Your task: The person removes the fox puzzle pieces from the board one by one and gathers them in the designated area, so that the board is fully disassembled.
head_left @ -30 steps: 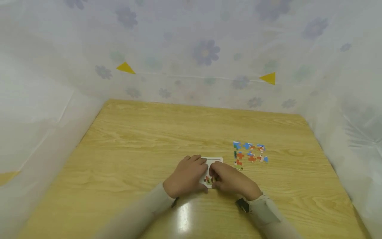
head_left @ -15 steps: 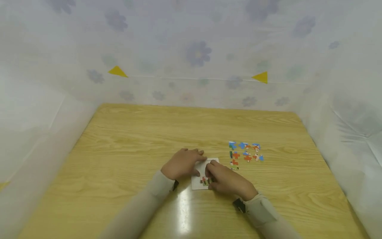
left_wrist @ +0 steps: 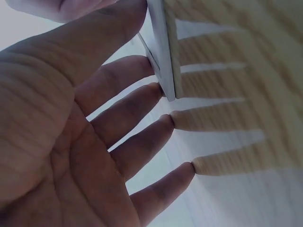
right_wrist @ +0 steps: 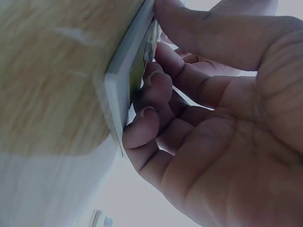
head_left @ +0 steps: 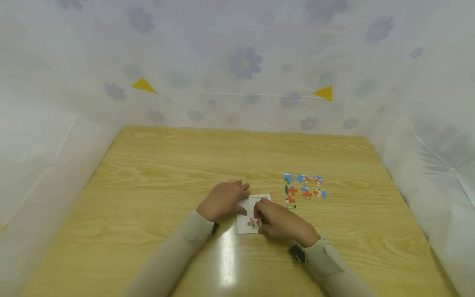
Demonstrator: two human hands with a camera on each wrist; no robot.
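Observation:
A small white puzzle board (head_left: pixel 242 228) lies on the wooden table between the two hands. On its lower part shows a red and green puzzle piece (head_left: pixel 254 223). My left hand (head_left: pixel 222 201) stays at the board's left side, thumb on the board's edge (left_wrist: pixel 165 61) and the other fingers extended with their tips down around the far corner. Over the right half of the board, my right hand (head_left: pixel 283 220) curls its fingers and thumb about the puzzle piece (right_wrist: pixel 136 75), partly covering it. Fingertips (right_wrist: pixel 142 127) press close against the board's face in the right wrist view.
Several loose puzzle pieces (head_left: pixel 292 190), blue, orange and white, lie in rough rows to the right of and beyond the board. The wooden table (head_left: pixel 178 165) ends at a pale flowered curtain (head_left: pixel 222 74) at the back and sides.
My left hand has drawn back leftward from over the board, uncovering its left part. My right hand stays curled at the piece, with little movement. The head view has shifted slightly.

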